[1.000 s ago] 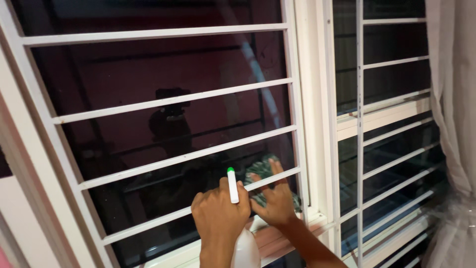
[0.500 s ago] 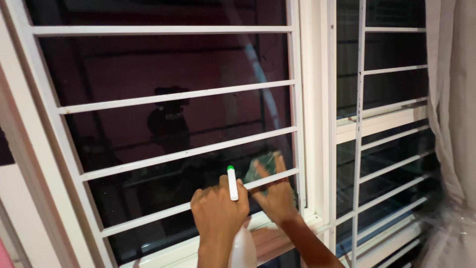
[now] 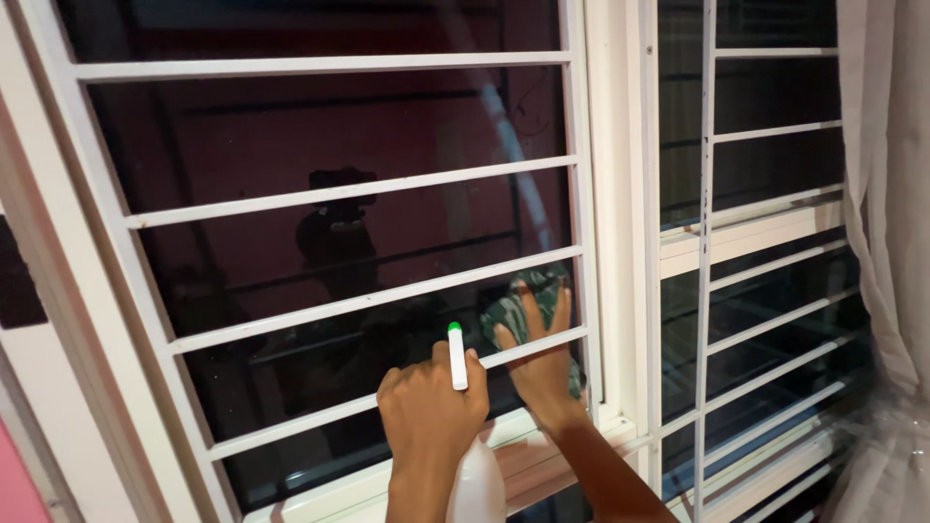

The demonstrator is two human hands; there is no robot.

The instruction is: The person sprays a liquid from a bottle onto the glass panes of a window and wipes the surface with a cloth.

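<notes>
Since a second ago, the right hand [image 3: 542,363] has slid its green cloth [image 3: 518,310] higher up the window glass [image 3: 320,271], fingers spread flat against it behind the white bars [image 3: 378,300]. Just beside it, the left hand [image 3: 431,412] grips a white spray bottle [image 3: 475,479], fist closed around it.

The grille [image 3: 339,194] stands in front of the glass [image 3: 291,126]. The right hand [image 3: 542,358] reaches between two lower bars and presses a cloth [image 3: 513,310] on the glass near the frame [image 3: 615,242]. Left of it, before the bars, the left hand [image 3: 431,416] holds a bottle [image 3: 475,484]. A curtain [image 3: 891,194] hangs far right.
</notes>
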